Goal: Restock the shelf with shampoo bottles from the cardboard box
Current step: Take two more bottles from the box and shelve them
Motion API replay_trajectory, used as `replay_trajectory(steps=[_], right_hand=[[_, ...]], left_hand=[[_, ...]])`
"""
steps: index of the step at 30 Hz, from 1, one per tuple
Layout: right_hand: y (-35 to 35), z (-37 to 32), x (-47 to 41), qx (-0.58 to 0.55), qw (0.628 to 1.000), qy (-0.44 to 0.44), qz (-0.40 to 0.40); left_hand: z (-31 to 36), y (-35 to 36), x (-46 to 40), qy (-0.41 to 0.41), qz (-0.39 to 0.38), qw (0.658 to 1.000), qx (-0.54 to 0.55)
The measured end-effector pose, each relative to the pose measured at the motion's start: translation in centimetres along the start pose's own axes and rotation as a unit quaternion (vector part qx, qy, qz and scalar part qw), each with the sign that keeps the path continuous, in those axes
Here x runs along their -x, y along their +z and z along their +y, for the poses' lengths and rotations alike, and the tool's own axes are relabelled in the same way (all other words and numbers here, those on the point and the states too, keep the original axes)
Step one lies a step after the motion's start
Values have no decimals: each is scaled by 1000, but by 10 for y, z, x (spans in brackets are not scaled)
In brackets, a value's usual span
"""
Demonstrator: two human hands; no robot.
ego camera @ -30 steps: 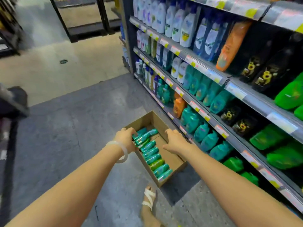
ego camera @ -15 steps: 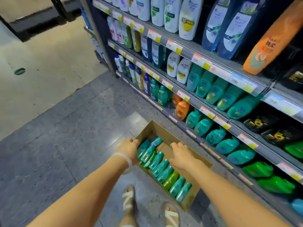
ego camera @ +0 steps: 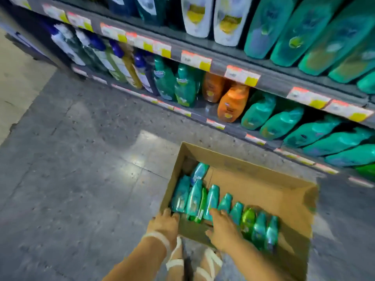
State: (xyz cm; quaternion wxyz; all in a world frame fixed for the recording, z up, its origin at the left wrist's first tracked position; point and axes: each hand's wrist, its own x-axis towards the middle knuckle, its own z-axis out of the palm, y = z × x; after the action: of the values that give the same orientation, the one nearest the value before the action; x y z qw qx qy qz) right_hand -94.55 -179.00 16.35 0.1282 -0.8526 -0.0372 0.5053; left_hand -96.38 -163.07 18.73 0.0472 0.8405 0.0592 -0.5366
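Note:
A cardboard box (ego camera: 253,179) stands open on the floor in front of the shelf (ego camera: 221,63). Along its near-left side lies a row of several teal shampoo bottles (ego camera: 194,195) with one green bottle (ego camera: 248,220) among them. My left hand (ego camera: 165,222) grips the box's near-left corner, its fingers curled over the rim beside the first bottle. My right hand (ego camera: 221,228) reaches into the box. Its fingers lie spread on the bottles in the middle of the row and its thumb is at the near wall.
The lower shelf holds orange bottles (ego camera: 231,102) and large teal bottles (ego camera: 284,122), and white and teal ones stand above. Price tags line the shelf edges. My sandalled feet (ego camera: 194,264) stand right at the box's near side. Grey floor tiles (ego camera: 81,159) stretch to the left.
The view has dropped and closed in on the box and lower shelves. My right hand has moved from the bare box floor onto the row of bottles. My left hand stays at the box's left rim.

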Motion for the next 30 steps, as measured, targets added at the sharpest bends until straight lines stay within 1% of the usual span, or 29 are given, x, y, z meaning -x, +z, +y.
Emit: replay_trajectory(steps=[3, 5, 6, 8, 10, 15, 17, 19, 21, 23, 25, 28, 30], right_hand=[[50, 7, -78, -48, 998, 24, -14], [78, 13, -124, -102, 993, 55, -19], [91, 17, -145, -137, 988, 74, -12], [112, 24, -183, -211, 973, 96, 12], [132, 29, -212, -267, 957, 103, 43], [167, 39, -267, -325, 934, 124, 77], [175, 37, -280, -307, 938, 137, 81], [180, 34, -286, -261, 946, 153, 112], [182, 35, -290, -271, 938, 171, 130], [177, 39, -292, -305, 930, 176, 102], [172, 43, -293, -321, 925, 187, 82], [172, 43, -292, -317, 923, 191, 109], [170, 43, -291, -335, 916, 183, 124]], left_hand=[[-2, 31, -83, 3, -19, 1000, 16], [1, 50, -134, -16, -16, 998, 67], [2, 58, -156, -35, -6, 993, 111], [5, 71, -199, -70, 27, 974, 212], [8, 82, -237, -102, 52, 951, 289], [15, 112, -311, -192, 65, 905, 375], [16, 124, -325, -208, 69, 898, 381], [16, 136, -331, -215, 104, 901, 363], [15, 141, -330, -214, 141, 897, 361], [15, 139, -325, -204, 154, 893, 370], [14, 135, -323, -194, 135, 887, 397], [16, 125, -318, -180, 85, 858, 473], [14, 120, -315, -173, 63, 852, 490]])
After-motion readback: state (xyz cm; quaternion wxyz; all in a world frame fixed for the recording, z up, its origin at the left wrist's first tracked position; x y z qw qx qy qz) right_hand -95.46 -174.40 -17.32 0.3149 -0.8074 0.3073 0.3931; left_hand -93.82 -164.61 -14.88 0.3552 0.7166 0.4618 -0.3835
